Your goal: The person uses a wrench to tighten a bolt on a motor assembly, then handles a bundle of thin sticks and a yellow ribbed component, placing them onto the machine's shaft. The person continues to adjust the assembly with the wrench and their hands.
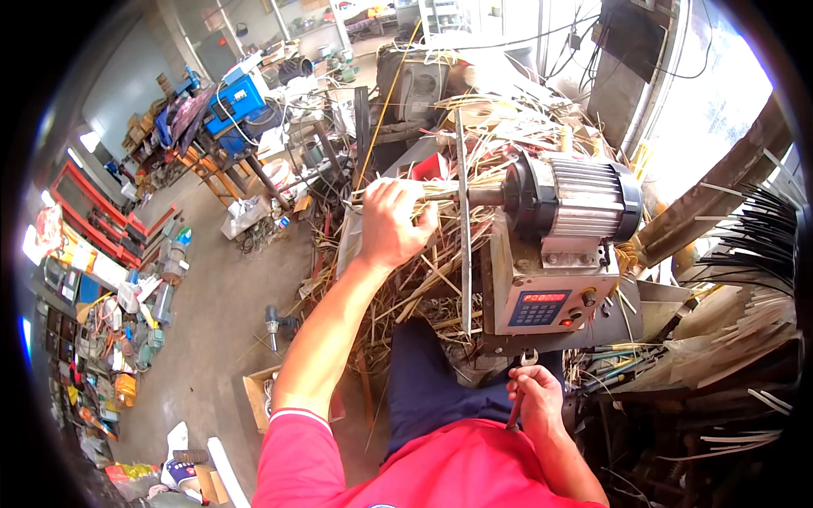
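Observation:
My left hand [392,224] is curled round the end of a metal shaft [442,196], with the thumb below it. The shaft runs through a long, thin metal bar [465,262] to a ribbed electric motor [584,199] with black end caps. The motor sits on a light metal control box [550,300] with a keypad, a lit red display and knobs. In front of my body, my right hand [538,396] grips an open-end wrench [528,361], jaws pointing up, just below the box's front edge.
Loose cane-like strips [423,284] heap behind and beneath the machine. Bundled black strands [754,241] stick out at the right. A small open carton [257,398] sits on the floor at left. Tools and motors [152,322] line the far-left floor; a blue case [235,106] stands on a bench behind.

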Demonstrator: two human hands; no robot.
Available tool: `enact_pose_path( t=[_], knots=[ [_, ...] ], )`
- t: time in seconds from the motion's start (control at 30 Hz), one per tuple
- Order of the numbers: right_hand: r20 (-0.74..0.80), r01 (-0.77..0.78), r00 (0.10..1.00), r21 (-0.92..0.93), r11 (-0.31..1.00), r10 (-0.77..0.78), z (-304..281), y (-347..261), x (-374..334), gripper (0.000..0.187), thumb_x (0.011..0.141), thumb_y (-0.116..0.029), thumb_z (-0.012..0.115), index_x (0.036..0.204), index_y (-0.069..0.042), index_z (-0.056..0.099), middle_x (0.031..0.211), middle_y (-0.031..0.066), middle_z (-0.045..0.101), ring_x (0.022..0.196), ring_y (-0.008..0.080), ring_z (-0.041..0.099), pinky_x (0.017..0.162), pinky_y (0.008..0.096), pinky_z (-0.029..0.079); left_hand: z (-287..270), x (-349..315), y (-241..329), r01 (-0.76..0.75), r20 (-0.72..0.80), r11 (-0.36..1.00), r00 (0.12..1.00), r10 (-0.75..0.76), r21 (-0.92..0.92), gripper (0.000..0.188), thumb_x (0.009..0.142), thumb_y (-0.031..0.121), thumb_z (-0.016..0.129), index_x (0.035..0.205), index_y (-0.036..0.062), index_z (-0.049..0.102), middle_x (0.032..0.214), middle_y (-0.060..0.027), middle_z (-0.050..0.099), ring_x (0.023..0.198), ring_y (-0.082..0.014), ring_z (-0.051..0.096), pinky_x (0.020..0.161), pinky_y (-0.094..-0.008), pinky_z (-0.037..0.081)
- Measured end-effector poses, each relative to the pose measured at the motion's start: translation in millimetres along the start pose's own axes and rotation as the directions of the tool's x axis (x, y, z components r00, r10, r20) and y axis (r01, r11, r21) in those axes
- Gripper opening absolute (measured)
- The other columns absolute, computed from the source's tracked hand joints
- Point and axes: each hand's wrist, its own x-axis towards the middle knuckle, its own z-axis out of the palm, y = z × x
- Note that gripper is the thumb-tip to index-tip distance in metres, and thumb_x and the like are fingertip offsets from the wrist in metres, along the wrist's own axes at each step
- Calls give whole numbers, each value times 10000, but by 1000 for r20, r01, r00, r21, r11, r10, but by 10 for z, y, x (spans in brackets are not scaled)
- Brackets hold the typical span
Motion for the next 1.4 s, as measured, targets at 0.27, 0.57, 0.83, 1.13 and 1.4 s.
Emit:
enact_pose_path(
  t=[0.27,0.57,0.83,1.13,1.4],
  knots=[
    [-1,-1,1000,-4,1000,1,-53,43,27,34,908,-24,609,913,-18,642,953,106,682,726,155,624,646,272,530,56,-12,-83,-51,13,996,999,52,-74,240,811,227,720,940,40,643,950,-117,672,884,-292,644,881,-432,445],
    [-9,-4,1000,2,1000,4,-29,55,25,43,892,-16,613,930,-4,631,942,104,682,709,142,623,633,253,527,20,257,-65,432,312,864,884,-348,-259,456,993,395,548,787,16,696,732,-99,675,646,-164,612,602,-323,467],
    [29,-6,1000,40,999,5,-44,74,21,53,921,-3,612,962,-1,645,961,76,686,728,96,610,636,212,509,163,529,-439,629,854,776,382,-353,40,764,1003,633,414,875,-44,743,820,-157,730,819,-240,698,861,-383,516],
    [25,-1,1000,24,1000,1,-82,43,40,49,913,-10,610,953,-4,638,953,86,680,731,111,611,645,223,514,112,578,-471,657,853,743,454,-257,-126,768,1007,630,422,843,-49,743,773,-146,707,781,-218,673,779,-386,526],
    [21,-30,999,46,998,29,-74,1,31,57,913,9,614,962,6,644,973,85,683,740,104,618,638,214,505,150,614,-267,571,839,820,427,-336,38,724,1012,620,431,836,-22,716,809,-114,698,836,-197,631,836,-365,491]
  ],
)
